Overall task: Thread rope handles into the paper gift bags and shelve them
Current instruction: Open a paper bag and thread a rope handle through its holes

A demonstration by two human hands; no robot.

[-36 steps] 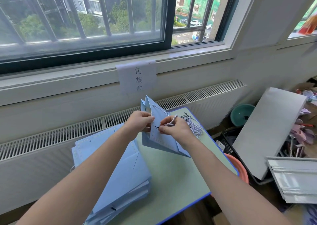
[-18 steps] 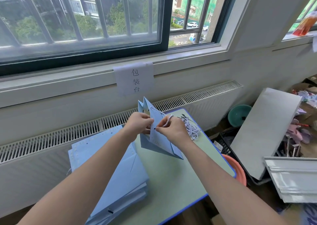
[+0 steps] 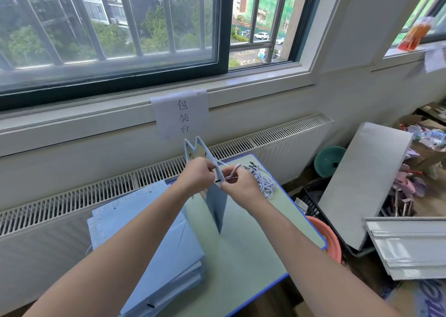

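A light blue paper gift bag (image 3: 218,202) stands upright and edge-on above the small green table (image 3: 248,251). My left hand (image 3: 196,178) grips its upper edge from the left. My right hand (image 3: 239,184) pinches a white-and-blue twisted rope handle (image 3: 235,170) against the bag's right face, with the rope's black tip at the punched hole. A loose bundle of more rope handles (image 3: 264,184) lies on the table just behind my right hand. A stack of flat blue bags (image 3: 149,251) covers the table's left side.
A radiator grille (image 3: 96,193) and window sill run behind the table, with a paper sign (image 3: 182,115) taped above. To the right lean a grey board (image 3: 362,184) and white panels (image 3: 410,244), beside a teal basin (image 3: 329,161), an orange basin (image 3: 325,237) and floor clutter.
The bag has turned from showing its face to nearly edge-on. My right hand has brought the rope's tip up against the bag's hole.
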